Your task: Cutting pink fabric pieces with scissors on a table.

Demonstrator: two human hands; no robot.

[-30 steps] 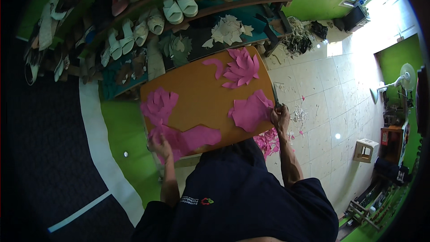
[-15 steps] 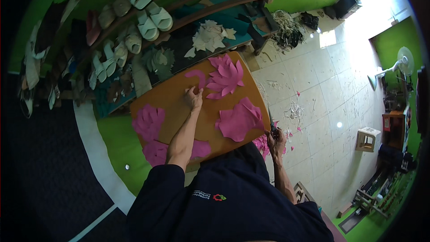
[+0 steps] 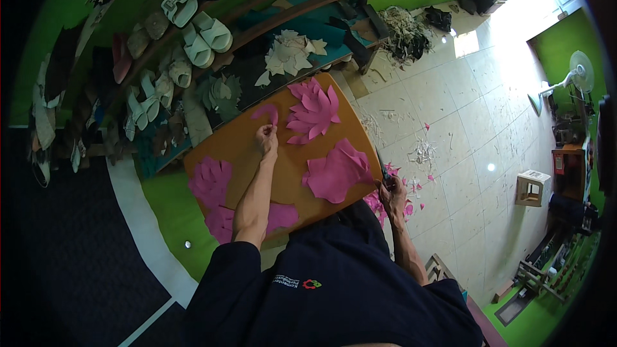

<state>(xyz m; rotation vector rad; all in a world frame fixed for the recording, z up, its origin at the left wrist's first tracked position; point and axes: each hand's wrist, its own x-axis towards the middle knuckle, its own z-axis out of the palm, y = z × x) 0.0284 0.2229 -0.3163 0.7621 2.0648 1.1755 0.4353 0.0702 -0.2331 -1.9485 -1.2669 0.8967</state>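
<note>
On the orange-brown table (image 3: pixel 250 183) my left hand (image 3: pixel 267 138) has its fingertips closed on the lower end of a curved pink piece (image 3: pixel 270 112). That piece looks like thin sheet material cut into a hook shape. Off the table's right edge, my right hand (image 3: pixel 393 193) grips dark-handled scissors (image 3: pixel 387 175); their blades are hard to make out. A heap of pointed pink leaf-shaped pieces (image 3: pixel 313 110) lies just right of the curved one. Nearer me on the right is a larger pink sheet (image 3: pixel 339 172). More pink pieces (image 3: pixel 211 178) are stacked at the left edge.
Behind the table, a low rack holds off-white scraps (image 3: pixel 290 56) and grey-green scraps (image 3: pixel 222 93). Pale sandals (image 3: pixel 212 31) line shelves at the left. Pink and white offcuts litter the tiled floor (image 3: pixel 453 148). A small stool (image 3: pixel 533 187) and a fan (image 3: pixel 580 72) stand at right.
My left fingers have drawn together at the end of the curved pink piece, which has shifted slightly. My right hand keeps the scissors beside the table edge. The whole view has shifted a little.
</note>
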